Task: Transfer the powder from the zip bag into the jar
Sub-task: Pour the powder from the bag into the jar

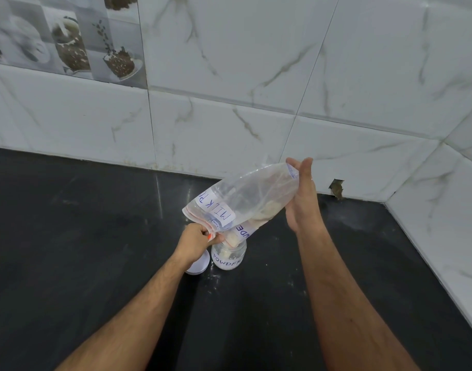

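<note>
A clear zip bag (pixel 245 199) with a "MILK POWDER" label hangs tilted above the counter, mouth down at the lower left. My left hand (pixel 200 238) pinches the bag's zip edge right over the jar's opening. My right hand (pixel 301 196) presses flat against the raised bottom end of the bag, fingers straight. Cream lumps of powder (pixel 267 211) sit low in the bag, and some are at the mouth. Under the mouth stands a small clear jar (pixel 229 257) labelled "POWDER", upright, with a little white powder inside.
The jar's white lid (pixel 200 265) lies flat just left of the jar, partly behind my left wrist. Specks of spilled powder dot the black counter (pixel 95 236) around the jar. Marble-tiled walls (pixel 256 103) close the back and right side.
</note>
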Demonstrator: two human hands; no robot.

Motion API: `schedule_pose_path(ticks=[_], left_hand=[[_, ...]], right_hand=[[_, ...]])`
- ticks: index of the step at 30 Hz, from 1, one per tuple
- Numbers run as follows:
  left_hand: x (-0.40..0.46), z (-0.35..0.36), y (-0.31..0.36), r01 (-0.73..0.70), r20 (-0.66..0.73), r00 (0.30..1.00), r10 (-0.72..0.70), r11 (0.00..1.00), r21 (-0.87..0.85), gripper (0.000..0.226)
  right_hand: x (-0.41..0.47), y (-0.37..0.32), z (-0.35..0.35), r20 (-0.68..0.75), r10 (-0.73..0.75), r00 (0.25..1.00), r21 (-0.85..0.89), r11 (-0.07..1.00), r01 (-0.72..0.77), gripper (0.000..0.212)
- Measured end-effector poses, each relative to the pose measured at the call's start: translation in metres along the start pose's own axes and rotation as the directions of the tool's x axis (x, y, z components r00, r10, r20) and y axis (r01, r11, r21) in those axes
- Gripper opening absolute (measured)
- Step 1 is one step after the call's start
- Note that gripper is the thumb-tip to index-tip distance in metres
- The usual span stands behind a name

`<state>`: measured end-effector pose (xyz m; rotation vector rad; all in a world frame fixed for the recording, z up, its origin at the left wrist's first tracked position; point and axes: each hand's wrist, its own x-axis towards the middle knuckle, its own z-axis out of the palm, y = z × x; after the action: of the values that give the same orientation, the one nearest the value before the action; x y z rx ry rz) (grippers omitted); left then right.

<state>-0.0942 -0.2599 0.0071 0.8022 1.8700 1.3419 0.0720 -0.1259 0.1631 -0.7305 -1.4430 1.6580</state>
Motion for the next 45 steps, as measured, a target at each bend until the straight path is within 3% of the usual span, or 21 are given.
schedule_pose_path(ticks=[2, 5, 7, 10, 15, 20, 26, 31, 36, 39, 45], left_hand=[[0.000, -0.001, 0.000, -0.001, -0.002, 1.000, 0.001, 1.000, -0.004, 0.019], [0.001, -0.002, 0.001, -0.006, -0.003, 1.000, 0.006, 1.000, -0.003, 0.016], [0.000, 0.000, 0.001, -0.013, 0.005, 1.000, 0.013, 1.000, 0.017, 0.015], [0.001, -0.001, 0.000, -0.031, 0.014, 0.999, 0.030, 0.998, 0.051, 0.022], [0.001, -0.006, 0.003, -0.083, 0.029, 0.996, 0.081, 0.993, 0.083, 0.021], [0.000, -0.008, 0.002, -0.085, 0.035, 0.996, 0.083, 0.995, 0.048, 0.031], [-0.006, -0.005, 0.002, -0.098, 0.064, 0.993, 0.102, 0.994, -0.057, 0.035], [-0.005, -0.003, 0.000, -0.043, 0.060, 0.997, 0.050, 0.992, -0.117, 0.024], [-0.005, -0.005, 0.000, -0.051, 0.082, 0.995, 0.062, 0.990, -0.129, 0.032], [-0.006, -0.005, 0.003, -0.063, 0.087, 0.993, 0.075, 0.989, -0.137, 0.036], [-0.006, -0.005, 0.006, -0.058, 0.090, 0.993, 0.070, 0.990, -0.131, 0.036]], right_hand=[[0.001, 0.001, 0.001, 0.030, -0.034, 0.999, -0.026, 0.999, 0.035, 0.099], [-0.001, 0.007, 0.001, 0.058, -0.053, 0.997, -0.046, 0.997, 0.055, 0.056], [-0.003, 0.011, -0.002, 0.000, -0.042, 0.999, -0.079, 0.996, 0.042, 0.033], [-0.003, 0.013, 0.000, -0.102, -0.051, 0.994, -0.187, 0.982, 0.031, 0.023], [0.005, 0.006, 0.018, -0.235, -0.105, 0.966, -0.241, 0.969, 0.046, 0.028], [0.002, 0.002, 0.027, -0.161, -0.113, 0.980, -0.234, 0.970, 0.073, 0.037], [0.000, -0.005, 0.025, -0.018, 0.030, 0.999, -0.161, 0.986, -0.033, 0.043], [0.004, 0.012, 0.011, 0.118, 0.058, 0.991, -0.077, 0.996, -0.049, 0.066], [-0.003, 0.041, -0.005, 0.158, 0.304, 0.939, -0.056, 0.953, -0.299, 0.119], [-0.004, 0.047, -0.006, 0.221, 0.329, 0.918, -0.102, 0.944, -0.314, 0.114], [-0.003, 0.050, -0.004, 0.288, 0.175, 0.941, -0.132, 0.981, -0.142, 0.105]])
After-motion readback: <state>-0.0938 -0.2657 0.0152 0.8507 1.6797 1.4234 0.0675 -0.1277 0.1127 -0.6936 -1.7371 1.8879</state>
